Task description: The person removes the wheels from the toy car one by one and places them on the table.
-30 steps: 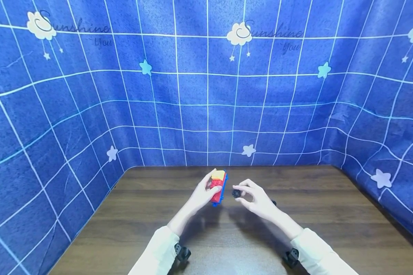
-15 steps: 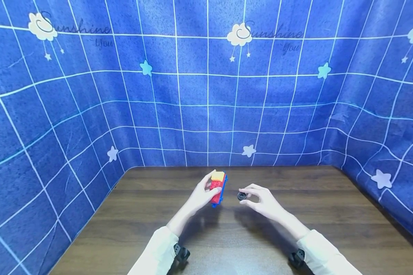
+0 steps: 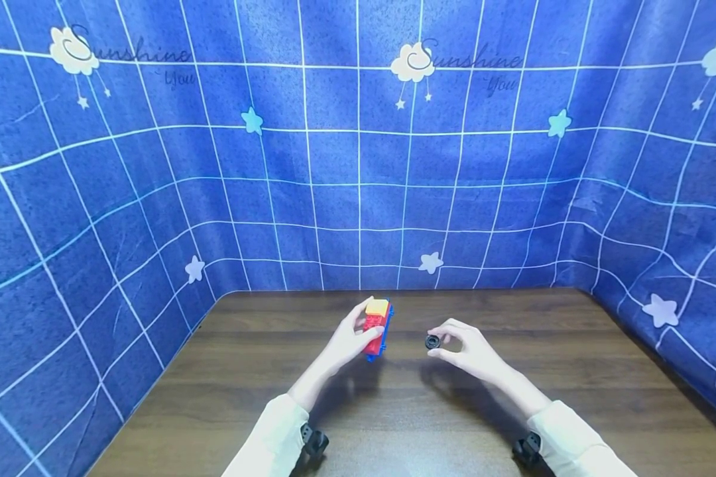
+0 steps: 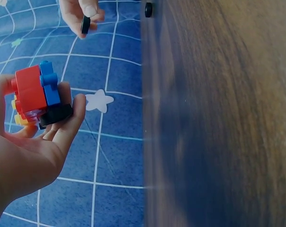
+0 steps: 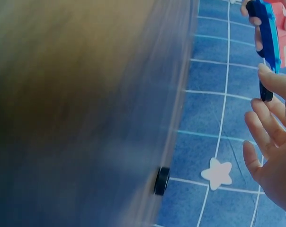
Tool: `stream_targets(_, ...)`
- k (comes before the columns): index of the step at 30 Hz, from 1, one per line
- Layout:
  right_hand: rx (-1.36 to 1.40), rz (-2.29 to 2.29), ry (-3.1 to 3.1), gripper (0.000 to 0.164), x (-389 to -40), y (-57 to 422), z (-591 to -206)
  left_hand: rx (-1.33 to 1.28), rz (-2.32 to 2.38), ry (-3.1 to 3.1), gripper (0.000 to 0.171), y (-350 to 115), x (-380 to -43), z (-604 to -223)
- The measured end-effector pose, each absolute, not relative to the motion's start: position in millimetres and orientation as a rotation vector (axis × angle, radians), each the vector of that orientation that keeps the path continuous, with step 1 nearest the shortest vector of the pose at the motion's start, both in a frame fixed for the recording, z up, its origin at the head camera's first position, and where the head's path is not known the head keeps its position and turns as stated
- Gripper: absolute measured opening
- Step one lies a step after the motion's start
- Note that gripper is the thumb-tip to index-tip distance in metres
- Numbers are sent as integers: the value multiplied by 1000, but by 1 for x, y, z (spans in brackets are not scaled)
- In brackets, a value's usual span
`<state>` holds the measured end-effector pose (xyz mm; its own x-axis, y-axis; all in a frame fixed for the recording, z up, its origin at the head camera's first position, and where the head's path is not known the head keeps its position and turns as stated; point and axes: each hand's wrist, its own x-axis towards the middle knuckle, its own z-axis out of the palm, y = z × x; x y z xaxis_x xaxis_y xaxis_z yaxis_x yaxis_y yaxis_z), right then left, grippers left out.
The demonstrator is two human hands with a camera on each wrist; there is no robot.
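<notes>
My left hand [image 3: 343, 344] grips a toy block car [image 3: 374, 322] with red and yellow bricks on a blue base, held up over the table. Black wheels [image 4: 57, 114] show on the car's underside in the left wrist view, beside my fingers. To the right of it, my right hand [image 3: 470, 352] pinches a small black toy wheel [image 3: 432, 342] between thumb and fingertips, apart from the car. A second loose black wheel [image 5: 162, 180] stands on the table; in the head view it is hidden behind my right hand.
The brown wood-grain table [image 3: 215, 397] spreads under both hands. A blue gridded curtain [image 3: 334, 152] with stars and clouds hangs behind it and along both sides. Black wrist cameras [image 3: 315, 442] are strapped at both sleeve cuffs.
My right hand has drawn to the right, away from the car, with the wheel still pinched. The left hand and the car stay nearly still. The loose wheel has become covered in the head view.
</notes>
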<state>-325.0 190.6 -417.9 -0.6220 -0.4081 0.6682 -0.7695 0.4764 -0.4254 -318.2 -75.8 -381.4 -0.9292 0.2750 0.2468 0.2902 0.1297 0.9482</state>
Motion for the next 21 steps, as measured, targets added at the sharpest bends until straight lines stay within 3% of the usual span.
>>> stream_targets(7, 942, 966, -2242, 31, -329, 205, -418, -604, -1989, -2370, 64, -76, -305, -368)
stream_targets(21, 892, 898, -2229, 30, -335, 232, -418, -549, -1990, -2397, 65, -78, -311, -376)
